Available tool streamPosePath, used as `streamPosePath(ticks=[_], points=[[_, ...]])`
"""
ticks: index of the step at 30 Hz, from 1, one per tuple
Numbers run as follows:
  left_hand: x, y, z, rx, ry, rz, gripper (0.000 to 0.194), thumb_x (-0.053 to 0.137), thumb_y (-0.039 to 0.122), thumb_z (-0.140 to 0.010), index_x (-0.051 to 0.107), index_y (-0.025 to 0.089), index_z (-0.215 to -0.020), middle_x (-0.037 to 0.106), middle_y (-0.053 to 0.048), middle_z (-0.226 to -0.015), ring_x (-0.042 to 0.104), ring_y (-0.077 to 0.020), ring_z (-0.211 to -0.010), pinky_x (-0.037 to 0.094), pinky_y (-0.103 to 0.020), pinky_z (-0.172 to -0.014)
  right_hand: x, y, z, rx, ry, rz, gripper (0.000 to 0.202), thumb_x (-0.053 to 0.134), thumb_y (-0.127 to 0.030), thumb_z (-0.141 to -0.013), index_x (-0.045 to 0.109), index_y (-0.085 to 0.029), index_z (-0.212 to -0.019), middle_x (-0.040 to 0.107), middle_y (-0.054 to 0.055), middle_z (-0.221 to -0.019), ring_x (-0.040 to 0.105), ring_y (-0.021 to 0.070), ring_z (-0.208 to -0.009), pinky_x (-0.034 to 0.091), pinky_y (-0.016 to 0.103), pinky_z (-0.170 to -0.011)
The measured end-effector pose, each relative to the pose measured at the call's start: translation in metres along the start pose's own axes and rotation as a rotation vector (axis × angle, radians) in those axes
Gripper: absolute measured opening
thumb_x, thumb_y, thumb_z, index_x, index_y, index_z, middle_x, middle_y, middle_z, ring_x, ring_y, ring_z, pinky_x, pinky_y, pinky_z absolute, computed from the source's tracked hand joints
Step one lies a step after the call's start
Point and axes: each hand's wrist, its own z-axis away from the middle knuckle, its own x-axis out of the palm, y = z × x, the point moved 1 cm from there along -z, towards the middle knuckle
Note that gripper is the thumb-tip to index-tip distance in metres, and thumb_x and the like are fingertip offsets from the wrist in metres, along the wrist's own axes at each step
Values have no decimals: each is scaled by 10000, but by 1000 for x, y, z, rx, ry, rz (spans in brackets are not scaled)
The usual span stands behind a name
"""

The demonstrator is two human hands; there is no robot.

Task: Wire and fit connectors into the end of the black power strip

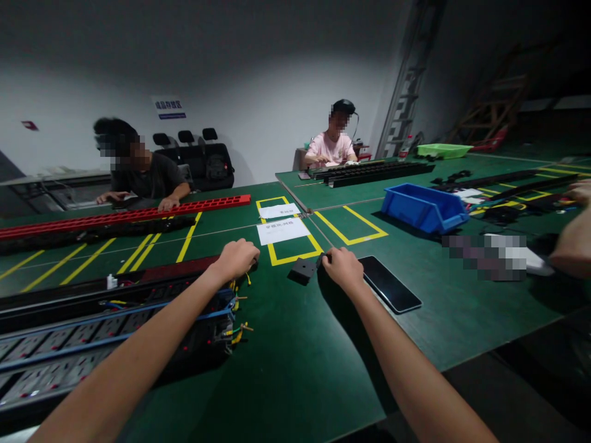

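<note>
My left hand [235,259] is closed at the near end of a long dark rail [184,269], fingers curled down over something dark I cannot make out. Below it lie long power strips [69,337] with rows of sockets and blue edges, and yellow and green wires [237,333] stick out of their ends. My right hand [344,266] pinches a small black part [319,261], partly hidden by the fingers. Just left of it a black square block [303,271] rests on the green table. Beside the right wrist lies a phone [391,284] with a dark screen.
White paper labels [282,231] lie by yellow tape marks. A blue bin [422,208] stands to the right, a green tray [443,150] farther back. A red rail [124,215] crosses the left side. Two co-workers sit opposite; another person's arm [575,231] reaches in at right.
</note>
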Motion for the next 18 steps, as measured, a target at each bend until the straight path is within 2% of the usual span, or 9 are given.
streamPosePath(ticks=[5,8,11,15,18], points=[[8,-9,-10,-31,0,51,179,585,150,-885,753,211,-888,719,-74,-945,643,-232,-878,401,-285,-630,0,0,1,-9,24,-8,334,460,-388,-984,718,-209,-1099,668,140,-1107,647,286,-1023,488,331,-766],[13,-18,-11,76,-12,60,174,591,159,-888,753,219,-914,704,-73,-964,634,-220,-887,392,-272,-625,0,0,2,-8,25,-24,332,453,-371,-985,712,-209,-1117,659,143,-1124,645,285,-1033,491,333,-775],[16,-23,-8,196,65,-1,217,537,155,-912,748,201,-889,683,-93,-957,612,-225,-900,397,-281,-639,-1,-1,3,-4,15,-35,331,455,-366,-985,699,-210,-1145,647,147,-1153,637,284,-1058,489,334,-793],[14,-16,-7,235,172,28,278,475,131,-927,746,179,-887,681,-109,-946,597,-221,-900,424,-292,-686,-2,-3,3,-11,17,-42,336,448,-366,-988,688,-196,-1151,640,151,-1152,632,286,-1063,488,337,-798],[12,-7,-15,192,214,151,239,514,217,-945,753,203,-941,699,-90,-991,616,-218,-922,451,-294,-724,-2,-4,3,-9,18,-43,335,444,-368,-991,684,-195,-1148,634,148,-1154,630,283,-1059,488,336,-798]])
